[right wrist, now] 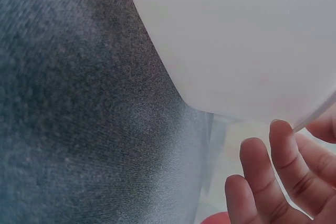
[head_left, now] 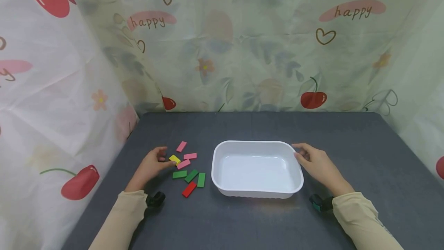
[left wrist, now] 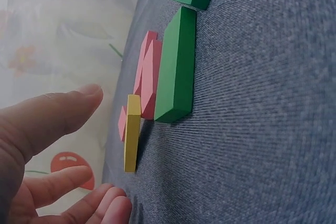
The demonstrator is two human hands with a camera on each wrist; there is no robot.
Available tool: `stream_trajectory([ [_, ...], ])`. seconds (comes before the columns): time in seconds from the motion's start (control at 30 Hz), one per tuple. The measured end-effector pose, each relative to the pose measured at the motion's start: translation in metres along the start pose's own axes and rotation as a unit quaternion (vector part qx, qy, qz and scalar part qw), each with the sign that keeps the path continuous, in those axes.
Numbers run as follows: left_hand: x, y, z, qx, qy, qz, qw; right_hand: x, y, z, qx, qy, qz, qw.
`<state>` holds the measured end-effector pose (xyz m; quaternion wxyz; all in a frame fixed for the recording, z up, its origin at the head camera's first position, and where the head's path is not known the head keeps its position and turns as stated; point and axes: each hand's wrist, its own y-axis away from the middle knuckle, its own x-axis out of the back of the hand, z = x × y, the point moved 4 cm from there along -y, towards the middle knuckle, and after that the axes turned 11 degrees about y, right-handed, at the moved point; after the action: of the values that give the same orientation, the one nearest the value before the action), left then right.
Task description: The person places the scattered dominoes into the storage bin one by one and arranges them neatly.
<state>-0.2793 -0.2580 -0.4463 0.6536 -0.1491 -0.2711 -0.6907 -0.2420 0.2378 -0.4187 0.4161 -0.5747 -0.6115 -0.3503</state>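
My left hand (head_left: 151,166) reaches over the left side of the table with its fingers loosely extended. Its thumb and fingers stand apart around the near end of a yellow block (left wrist: 132,135), with nothing held between them. Beside the yellow block lie three pink blocks (head_left: 190,156). Three green blocks (head_left: 179,174) and a red block (head_left: 189,190) are closer to me. At the right, my right hand (head_left: 317,163) pinches the rim of a white plastic basin (head_left: 257,195), thumb on the inner side and fingertips (right wrist: 282,127) under the outer edge.
A dark grey cloth-covered table (head_left: 243,227) carries everything. Behind it hangs a printed curtain (head_left: 243,57) with cherries and hearts, and more of it closes off both sides. The basin stands just right of the blocks.
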Motion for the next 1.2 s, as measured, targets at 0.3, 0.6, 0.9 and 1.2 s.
stream_trajectory([
  [0.3, -0.001, -0.003, -0.006, 0.005, -0.005, 0.008, 0.9999, 0.0, 0.001, -0.001, -0.007, -0.016, -0.005, 0.9998],
  [0.6, -0.003, -0.005, -0.012, 0.011, 0.013, -0.002, 0.9999, -0.004, 0.002, 0.005, -0.01, -0.043, -0.023, 0.9988],
  [0.9, -0.002, -0.006, -0.014, 0.01, 0.021, -0.003, 0.9997, -0.004, 0.007, 0.007, -0.016, -0.081, -0.049, 0.9954],
  [1.2, -0.004, -0.009, -0.014, 0.014, 0.001, 0.001, 0.9999, -0.003, 0.01, 0.008, -0.003, -0.104, -0.057, 0.9929],
])
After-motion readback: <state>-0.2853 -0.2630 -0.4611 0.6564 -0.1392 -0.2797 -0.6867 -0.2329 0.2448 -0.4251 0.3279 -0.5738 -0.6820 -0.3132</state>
